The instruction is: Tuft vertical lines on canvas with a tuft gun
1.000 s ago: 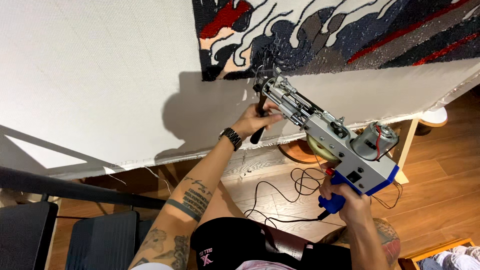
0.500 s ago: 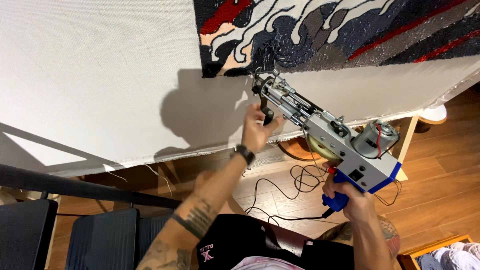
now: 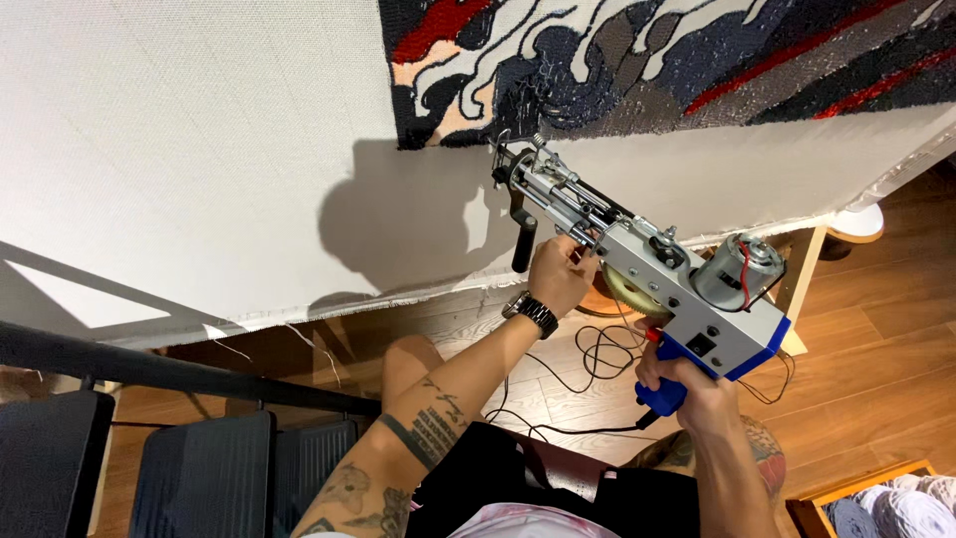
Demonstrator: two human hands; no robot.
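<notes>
White woven backing cloth (image 3: 199,149) fills most of the view, stretched flat, with a tufted patch of rug pattern (image 3: 647,60) in black, navy, grey, red and cream at its upper right. Against the lower edge of that patch sits the nose of a tufting gun (image 3: 647,264) — a grey metal body with a blue grip, a cylindrical motor with red wires on its back, and a black side handle hanging down near the front.

The person's right hand (image 3: 687,384) is wrapped around the blue grip at the rear, fingers closed tight on it; whether a finger rests on the red trigger just above is hard to make out. The left hand (image 3: 560,277), a dark metal watch (image 3: 530,314) on its wrist, reaches up to the middle of the gun, fingertips pinched together on the thin metal parts along its side, just beside the black handle but not gripping it. The tattooed left forearm rises from the bottom of the view.

A black cable (image 3: 588,359) trails from the gun's grip and loops loosely over the wooden floor (image 3: 876,369) below. A dark rail (image 3: 149,364) crosses the lower left — beneath it stand black panels. At the bottom right corner a wooden box (image 3: 856,493) holds balls of pale and blue yarn (image 3: 906,508).
</notes>
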